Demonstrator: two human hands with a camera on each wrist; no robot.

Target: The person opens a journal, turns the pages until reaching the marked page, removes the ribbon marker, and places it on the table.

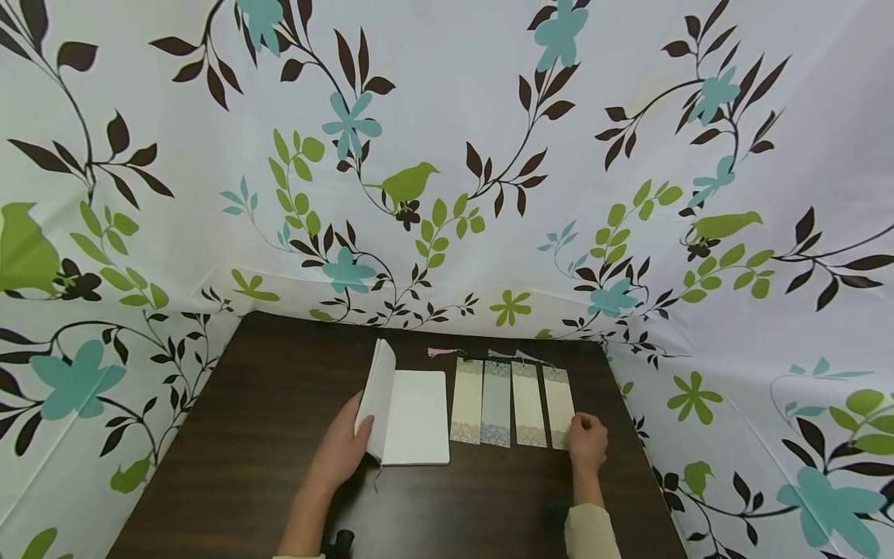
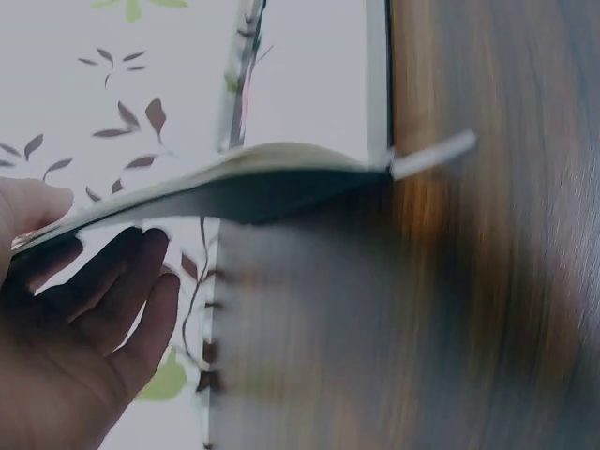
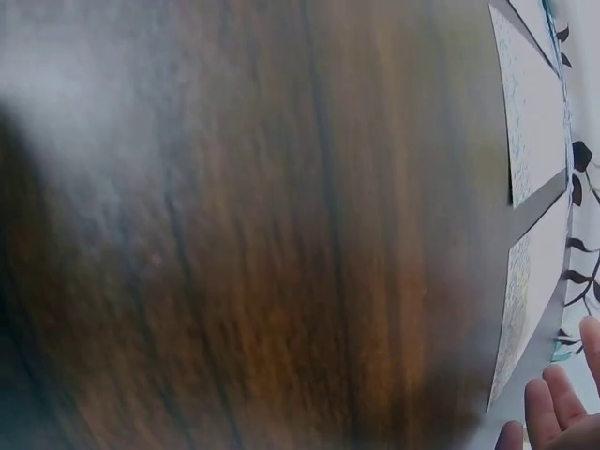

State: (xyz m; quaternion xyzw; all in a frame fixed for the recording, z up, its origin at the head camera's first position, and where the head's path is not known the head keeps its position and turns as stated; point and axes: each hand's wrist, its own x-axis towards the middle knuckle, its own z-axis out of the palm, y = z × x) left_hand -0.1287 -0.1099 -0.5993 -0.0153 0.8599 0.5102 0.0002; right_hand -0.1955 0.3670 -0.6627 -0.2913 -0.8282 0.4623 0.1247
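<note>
My left hand (image 1: 342,446) grips the raised cover and some leaves of a notebook (image 1: 417,419), its thumb on the page side and fingers behind the dark cover (image 2: 272,195). The notebook's right half lies flat, showing a blank white page. A thin ribbon (image 1: 378,477) hangs from its lower end. To its right lie several paper bookmarks in a row, among them a blue one (image 1: 497,404). My right hand (image 1: 587,444) is at the right edge of the rightmost cream bookmark (image 1: 558,400); its fingers are loosely bent in the right wrist view.
Tassels, one of them pink (image 1: 441,352), lie above the bookmarks' top ends. Everything rests on a dark wooden table (image 1: 265,435). A white sheet (image 1: 447,101) printed with leaves, flowers and birds rises behind the table and along both sides.
</note>
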